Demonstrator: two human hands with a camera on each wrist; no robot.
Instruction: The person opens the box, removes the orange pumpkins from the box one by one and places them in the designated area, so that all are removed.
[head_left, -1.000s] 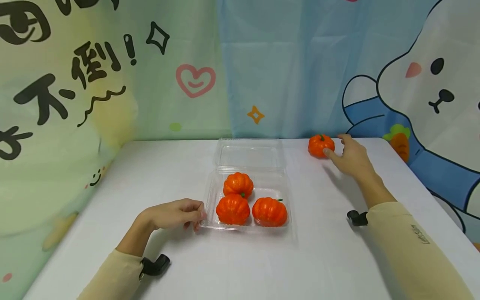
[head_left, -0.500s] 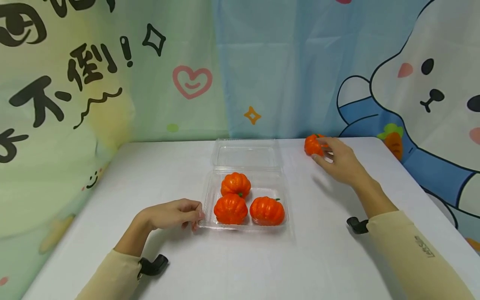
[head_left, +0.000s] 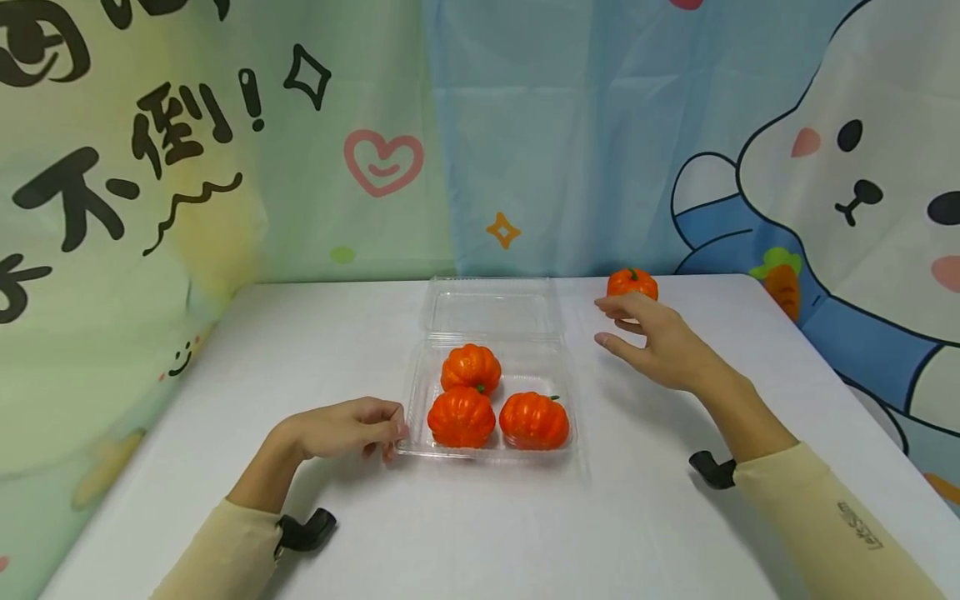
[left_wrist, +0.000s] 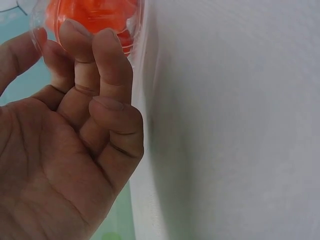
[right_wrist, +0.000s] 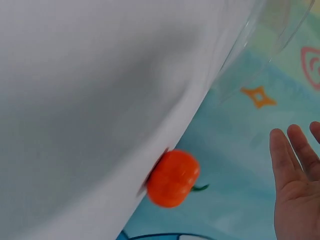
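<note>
In the head view a clear plastic clamshell box (head_left: 491, 310) lies with its lid folded back. Three small orange pumpkins sit in its base: one at the back (head_left: 471, 369), one at front left (head_left: 461, 418), one at front right (head_left: 535, 422). My left hand (head_left: 337, 429) pinches the box's front left corner between thumb and forefinger; the left wrist view shows its other fingers loosely bent. A fourth pumpkin (head_left: 632, 282) stands at the table's far edge, partly hidden by my right hand (head_left: 663, 342). That hand hovers nearer me, fingers spread and holding nothing. The right wrist view shows this pumpkin (right_wrist: 173, 178) apart from it.
A white-covered table (head_left: 525, 525) bears everything. Its far edge meets a printed cloth backdrop (head_left: 555, 167). A black wrist mount (head_left: 307, 531) juts from the left sleeve, another mount (head_left: 712, 471) from the right.
My right hand was at the far pumpkin and has drawn away from it, to the left and towards me. That pumpkin stays in place. The left hand and box have not moved.
</note>
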